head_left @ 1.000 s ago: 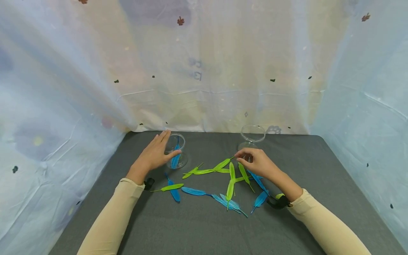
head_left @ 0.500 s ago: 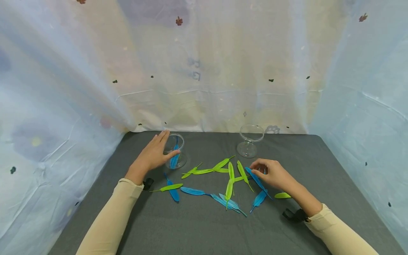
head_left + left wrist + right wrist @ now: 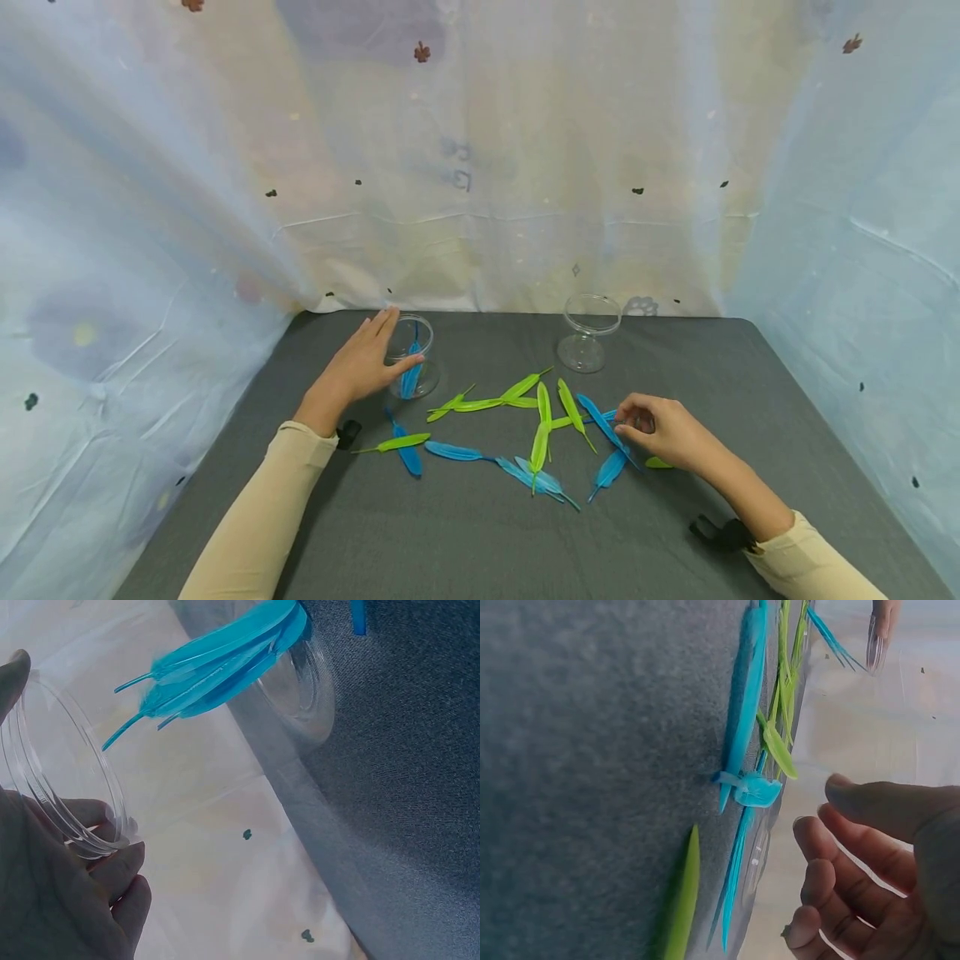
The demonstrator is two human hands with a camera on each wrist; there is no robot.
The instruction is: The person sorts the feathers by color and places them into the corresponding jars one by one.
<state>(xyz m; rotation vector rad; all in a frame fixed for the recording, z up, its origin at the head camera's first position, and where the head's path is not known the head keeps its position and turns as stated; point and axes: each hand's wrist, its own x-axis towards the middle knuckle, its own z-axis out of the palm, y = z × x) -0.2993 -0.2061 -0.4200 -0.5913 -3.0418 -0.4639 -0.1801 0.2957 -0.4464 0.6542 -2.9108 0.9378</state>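
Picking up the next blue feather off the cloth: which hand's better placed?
Right, probably. The right hand appears to hold nothing, with its fingertips right by the crossed blue feathers. The left hand grips the clear cup, farther from them.

Soft, even light is filling the head view, with the left sleeve [image 3: 266,508] casting a faint shadow across the desk [image 3: 480,550]. Both wrist views are looking dimmer and bluer, darkening the hands [image 3: 64,889]; a near green feather [image 3: 682,900] is blurring in the right one.
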